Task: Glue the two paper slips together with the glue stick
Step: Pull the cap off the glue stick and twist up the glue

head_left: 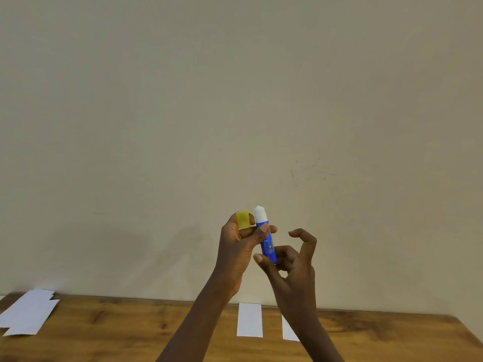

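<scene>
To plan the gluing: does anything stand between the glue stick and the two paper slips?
Nothing visible does. The left slip lies bare below the glue stick; only the right forearm hides part of the right slip.

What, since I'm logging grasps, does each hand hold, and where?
Left hand: yellow plastic cap between fingers, and blue glue stick pinched near its top; right hand grips its base.

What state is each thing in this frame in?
glue stick: uncapped, glue exposed, held upright off the table.
yellow cap: off, held by the left hand, which also pinches the stick.
right hand: grips the stick's base.
left slip: flat, apart from the other.
right slip: flat, partly hidden by the arm.
paper stack: lying at the table's left end.
</scene>
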The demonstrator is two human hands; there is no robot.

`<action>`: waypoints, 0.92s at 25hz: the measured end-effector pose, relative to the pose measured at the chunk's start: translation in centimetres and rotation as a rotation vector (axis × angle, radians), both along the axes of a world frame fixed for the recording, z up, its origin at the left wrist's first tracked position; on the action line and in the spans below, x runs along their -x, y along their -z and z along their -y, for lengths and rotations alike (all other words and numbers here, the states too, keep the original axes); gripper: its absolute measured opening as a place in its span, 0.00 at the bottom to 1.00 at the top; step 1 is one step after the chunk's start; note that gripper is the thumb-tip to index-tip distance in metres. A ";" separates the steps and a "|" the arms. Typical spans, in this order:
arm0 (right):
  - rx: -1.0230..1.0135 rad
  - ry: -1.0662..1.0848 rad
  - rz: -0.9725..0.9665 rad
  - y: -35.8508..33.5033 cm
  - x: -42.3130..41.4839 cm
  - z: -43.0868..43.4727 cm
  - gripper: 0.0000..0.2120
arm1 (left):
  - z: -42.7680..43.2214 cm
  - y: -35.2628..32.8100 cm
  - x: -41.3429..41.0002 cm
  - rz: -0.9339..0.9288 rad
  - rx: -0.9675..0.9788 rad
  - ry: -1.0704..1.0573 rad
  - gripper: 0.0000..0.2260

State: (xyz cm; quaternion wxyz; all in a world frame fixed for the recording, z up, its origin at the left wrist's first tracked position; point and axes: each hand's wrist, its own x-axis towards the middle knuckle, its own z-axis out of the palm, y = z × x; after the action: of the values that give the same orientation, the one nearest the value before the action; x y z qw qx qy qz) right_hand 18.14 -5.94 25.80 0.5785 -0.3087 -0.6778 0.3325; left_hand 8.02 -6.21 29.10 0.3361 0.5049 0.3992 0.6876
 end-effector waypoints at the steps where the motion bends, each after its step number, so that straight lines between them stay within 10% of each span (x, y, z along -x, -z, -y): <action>1: -0.027 0.031 0.032 0.2 0.1 -0.1 0.20 | 0.0 0.0 -0.1 -0.013 0.002 0.001 0.04; 7: 0.286 -0.364 -0.176 -0.3 -0.9 -0.2 0.15 | 0.3 -0.2 -0.2 -0.054 0.024 -0.006 0.05; 12: 0.030 0.049 -0.048 0.1 -0.4 -0.4 0.27 | 0.0 -0.2 -0.5 -0.049 -0.005 -0.033 0.06; 18: 0.215 -0.289 -0.038 -0.8 -1.5 -0.6 0.17 | -0.1 0.1 -0.4 -0.092 0.011 -0.038 0.06; 23: -0.016 0.085 0.090 -0.5 -0.9 -0.2 0.24 | -0.2 -0.2 -0.8 -0.058 -0.009 -0.023 0.05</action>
State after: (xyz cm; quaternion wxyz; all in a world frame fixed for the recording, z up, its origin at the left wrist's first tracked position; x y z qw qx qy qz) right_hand 19.08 -5.73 26.28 0.5636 -0.3473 -0.6919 0.2881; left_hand 8.79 -5.99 29.31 0.3141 0.5217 0.4113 0.6782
